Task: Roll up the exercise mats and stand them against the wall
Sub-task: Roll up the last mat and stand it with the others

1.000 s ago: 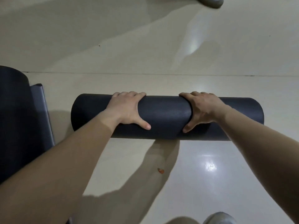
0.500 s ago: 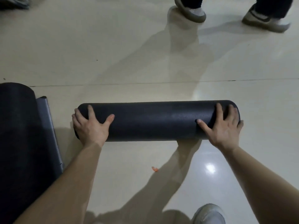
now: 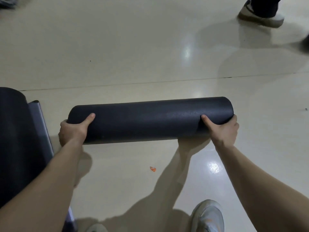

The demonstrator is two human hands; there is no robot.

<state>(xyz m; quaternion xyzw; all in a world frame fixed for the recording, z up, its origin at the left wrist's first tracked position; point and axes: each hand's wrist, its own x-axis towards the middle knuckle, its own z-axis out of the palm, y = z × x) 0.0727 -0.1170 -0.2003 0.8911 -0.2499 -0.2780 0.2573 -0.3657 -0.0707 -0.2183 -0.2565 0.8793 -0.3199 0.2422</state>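
gripping the rolled mat by its two ends, the left hand and right hand cup it from the near underside, thumbs on top; half a second ago both palms lay flat over it. beyond, a walker's shoe has shifted right.

1 head-worn wide view looks steeply down, close over the floor
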